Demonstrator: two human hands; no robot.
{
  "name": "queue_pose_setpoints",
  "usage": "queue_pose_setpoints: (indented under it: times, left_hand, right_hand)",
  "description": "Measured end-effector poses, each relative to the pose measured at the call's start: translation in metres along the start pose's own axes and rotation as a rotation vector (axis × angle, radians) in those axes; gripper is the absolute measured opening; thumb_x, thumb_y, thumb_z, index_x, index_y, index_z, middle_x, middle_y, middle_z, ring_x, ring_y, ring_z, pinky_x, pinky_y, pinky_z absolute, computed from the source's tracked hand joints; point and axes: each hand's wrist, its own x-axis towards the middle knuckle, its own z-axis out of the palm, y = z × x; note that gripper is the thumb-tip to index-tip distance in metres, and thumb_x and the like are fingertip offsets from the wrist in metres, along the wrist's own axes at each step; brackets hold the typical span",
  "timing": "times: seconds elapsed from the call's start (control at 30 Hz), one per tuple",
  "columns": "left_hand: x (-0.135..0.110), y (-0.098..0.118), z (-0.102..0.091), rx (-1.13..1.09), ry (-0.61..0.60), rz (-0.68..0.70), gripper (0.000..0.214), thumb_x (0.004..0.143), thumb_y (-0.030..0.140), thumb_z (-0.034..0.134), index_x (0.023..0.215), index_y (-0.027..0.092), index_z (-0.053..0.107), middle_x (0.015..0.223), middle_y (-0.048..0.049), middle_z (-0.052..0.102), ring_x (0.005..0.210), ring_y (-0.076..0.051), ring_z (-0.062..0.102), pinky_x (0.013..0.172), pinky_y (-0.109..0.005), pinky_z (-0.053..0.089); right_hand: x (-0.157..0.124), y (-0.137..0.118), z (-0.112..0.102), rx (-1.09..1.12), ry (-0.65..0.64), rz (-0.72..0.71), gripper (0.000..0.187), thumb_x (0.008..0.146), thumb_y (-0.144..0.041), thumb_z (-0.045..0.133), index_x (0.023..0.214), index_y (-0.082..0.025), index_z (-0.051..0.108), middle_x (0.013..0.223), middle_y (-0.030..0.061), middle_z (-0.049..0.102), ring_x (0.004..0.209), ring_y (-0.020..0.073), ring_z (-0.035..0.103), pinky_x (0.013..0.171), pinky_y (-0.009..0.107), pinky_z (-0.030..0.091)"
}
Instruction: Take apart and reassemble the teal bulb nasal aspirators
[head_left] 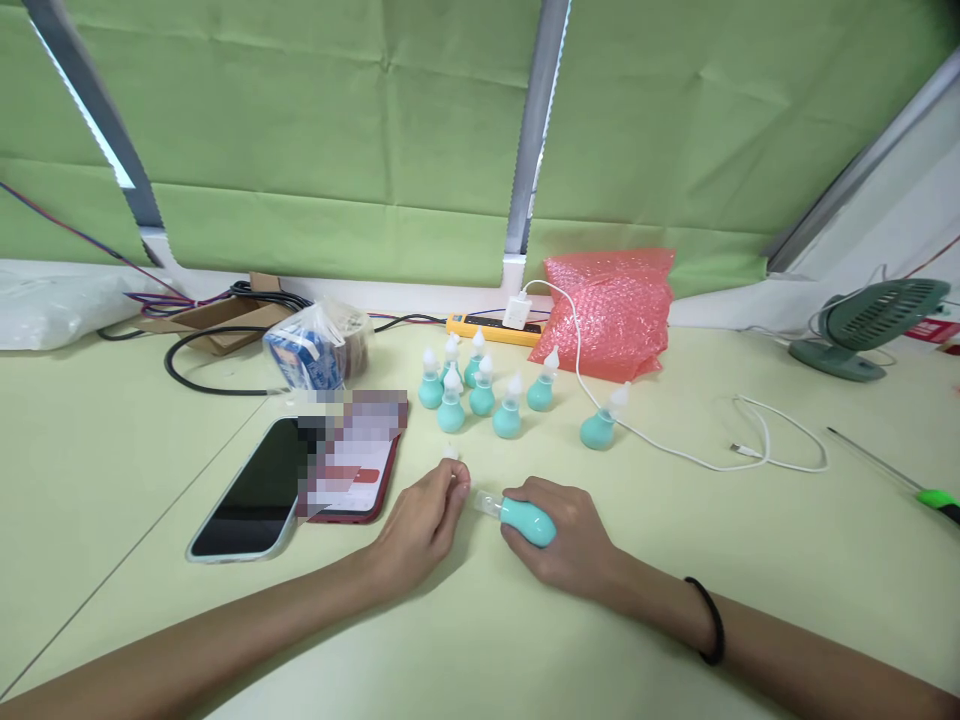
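Note:
My right hand (568, 536) lies on the pale green table (675, 560) with its fingers closed round a teal rubber bulb (526, 520) that points left, its clear nozzle (486, 503) sticking out. My left hand (421, 520) rests just left of it, fingertips pinched on a small white cap (451, 453) close to the nozzle. Behind the hands stand several upright teal bulbs with white tips (480, 392); one more (602, 424) stands apart to the right.
Two phones (259, 490) lie at left. At the back are a clear bag with a blue pack (319, 350), a cardboard piece, black cables, a yellow power strip (491, 328) and pink bubble wrap (611, 310). A white cable (720, 450), a fan (870, 325) and a green-handled screwdriver (911, 485) lie right.

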Motion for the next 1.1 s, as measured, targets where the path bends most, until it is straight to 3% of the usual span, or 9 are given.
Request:
queue_pose_setpoints:
  times: [0.2,0.4,0.6,0.8,1.0,1.1]
  left_hand:
    - [0.001,-0.002,0.005,0.232,-0.004,0.149,0.016,0.086,0.018,0.032,0.08,0.016,0.046,0.068,-0.0026,0.054,0.066,-0.017,0.046,0.053,-0.026,0.036]
    - [0.004,-0.006,0.007,0.361,-0.049,0.134,0.019,0.084,0.016,0.038,0.075,0.014,0.055,0.066,-0.0038,0.056,0.066,-0.018,0.045,0.055,-0.028,0.038]
    - [0.003,-0.007,0.007,0.304,-0.01,0.146,0.019,0.083,0.015,0.04,0.075,0.015,0.056,0.064,-0.0036,0.055,0.065,-0.018,0.046,0.054,-0.027,0.038]
    - [-0.001,-0.001,0.003,0.185,0.125,0.214,0.011,0.079,0.019,0.043,0.087,0.014,0.049,0.073,-0.0053,0.053,0.069,-0.018,0.045,0.062,-0.032,0.04]
    - [-0.001,0.009,-0.003,0.149,0.108,0.221,0.03,0.075,0.036,0.052,0.095,0.015,0.042,0.086,-0.0075,0.052,0.076,-0.021,0.043,0.068,-0.036,0.039]
    - [0.0,0.008,-0.005,0.171,0.013,0.27,0.029,0.078,0.04,0.049,0.093,0.016,0.046,0.085,-0.0071,0.052,0.076,-0.02,0.042,0.067,-0.035,0.038]
  right_hand:
    - [0.006,0.004,-0.005,0.167,0.086,0.16,0.014,0.067,-0.021,0.054,0.082,-0.019,0.056,0.073,0.0029,0.063,0.065,0.016,0.059,0.06,0.026,0.046]
    - [0.01,0.009,-0.007,0.237,0.094,0.266,0.014,0.067,-0.023,0.056,0.081,-0.019,0.057,0.077,0.0031,0.064,0.07,0.0176,0.059,0.065,0.028,0.047]
    - [0.01,0.005,-0.007,0.235,0.089,0.214,0.014,0.067,-0.021,0.056,0.08,-0.019,0.057,0.075,0.0025,0.064,0.067,0.0168,0.059,0.064,0.028,0.047]
    - [0.007,0.007,-0.006,0.313,0.045,0.013,0.02,0.065,-0.019,0.059,0.084,-0.017,0.057,0.069,0.0029,0.062,0.059,0.0142,0.057,0.057,0.026,0.045]
    - [0.005,0.003,-0.008,0.393,0.002,-0.083,0.022,0.068,-0.019,0.058,0.09,-0.018,0.056,0.07,0.003,0.063,0.057,0.0132,0.057,0.055,0.025,0.045]
    - [0.001,-0.004,-0.007,0.4,-0.03,-0.078,0.023,0.07,-0.022,0.057,0.093,-0.019,0.055,0.071,0.0029,0.062,0.059,0.0138,0.056,0.055,0.025,0.045]
